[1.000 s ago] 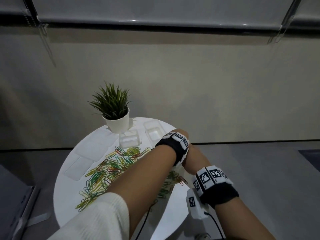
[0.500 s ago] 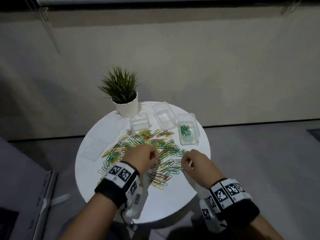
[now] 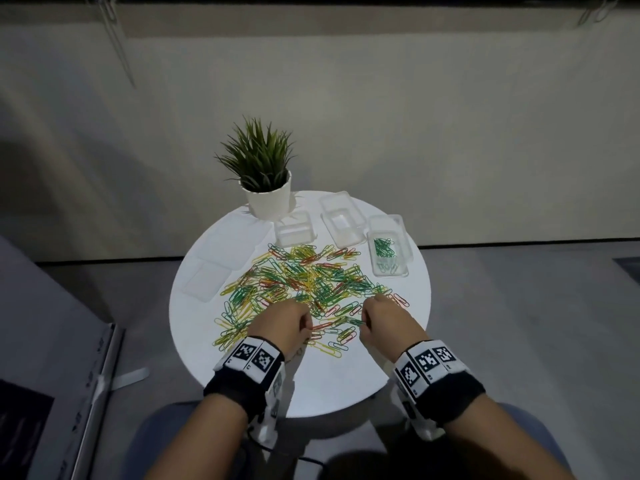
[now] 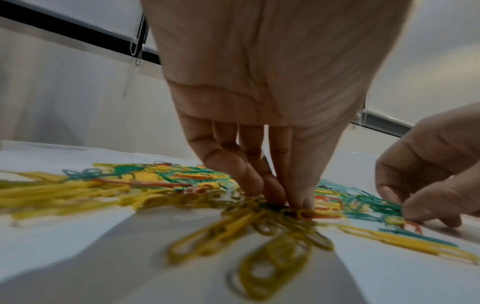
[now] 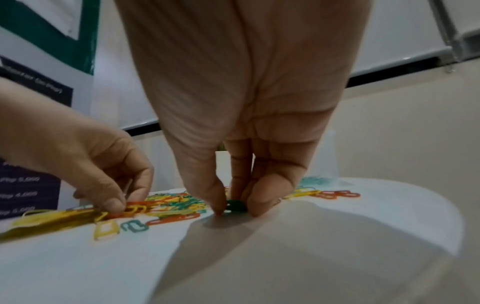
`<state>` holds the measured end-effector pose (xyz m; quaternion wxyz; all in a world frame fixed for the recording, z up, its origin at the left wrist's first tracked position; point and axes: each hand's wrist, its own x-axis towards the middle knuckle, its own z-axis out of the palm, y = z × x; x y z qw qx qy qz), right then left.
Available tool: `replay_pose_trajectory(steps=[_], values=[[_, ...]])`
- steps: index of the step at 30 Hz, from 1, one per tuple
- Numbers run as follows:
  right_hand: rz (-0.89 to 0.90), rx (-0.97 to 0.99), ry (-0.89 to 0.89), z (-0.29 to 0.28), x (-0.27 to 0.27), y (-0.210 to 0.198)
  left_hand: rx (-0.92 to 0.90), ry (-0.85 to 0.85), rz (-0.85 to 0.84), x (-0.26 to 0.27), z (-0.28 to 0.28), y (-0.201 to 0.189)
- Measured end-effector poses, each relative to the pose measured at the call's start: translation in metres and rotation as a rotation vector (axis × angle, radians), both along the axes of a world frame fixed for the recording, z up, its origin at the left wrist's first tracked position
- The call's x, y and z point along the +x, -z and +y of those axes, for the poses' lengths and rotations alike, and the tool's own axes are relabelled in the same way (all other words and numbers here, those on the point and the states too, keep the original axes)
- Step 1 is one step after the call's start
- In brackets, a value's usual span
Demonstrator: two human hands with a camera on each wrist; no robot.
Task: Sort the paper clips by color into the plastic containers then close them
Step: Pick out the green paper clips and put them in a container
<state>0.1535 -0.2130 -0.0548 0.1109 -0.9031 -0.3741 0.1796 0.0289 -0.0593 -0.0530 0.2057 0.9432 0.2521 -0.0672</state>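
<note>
Item: both hands back from the green-clip container [image 3: 390,250] to the paper clips [image 3: 304,285] mid-bench. Right hand [image 3: 388,322] grip clamped on a green clip [image 5: 235,205] (next deposit); left hand [image 3: 282,323] pinching yellow clips [image 4: 262,224].

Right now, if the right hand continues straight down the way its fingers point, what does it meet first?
The right hand pinches a green paper clip at its fingertips; directly under that lies the white table, apparently already touching.
</note>
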Motion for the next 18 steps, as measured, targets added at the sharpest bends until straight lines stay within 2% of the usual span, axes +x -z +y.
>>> replay_pose_trajectory(steps=[4,7,11,14,18], values=[[-0.086,-0.032,-0.037,0.005,-0.002,0.0,-0.008,-0.051,0.008,-0.009,0.011,-0.003],[-0.131,-0.021,-0.048,0.006,-0.003,0.0,-0.027,-0.038,-0.063,-0.01,0.012,-0.006],[-0.1,-0.019,-0.032,0.005,-0.002,0.0,-0.036,-0.048,-0.117,-0.007,0.011,-0.009],[0.086,0.129,0.077,-0.002,0.004,0.002,-0.031,-0.054,-0.073,-0.01,0.014,-0.007],[0.692,0.558,0.292,-0.017,0.003,-0.001,-0.064,-0.06,-0.019,-0.018,0.02,-0.003]])
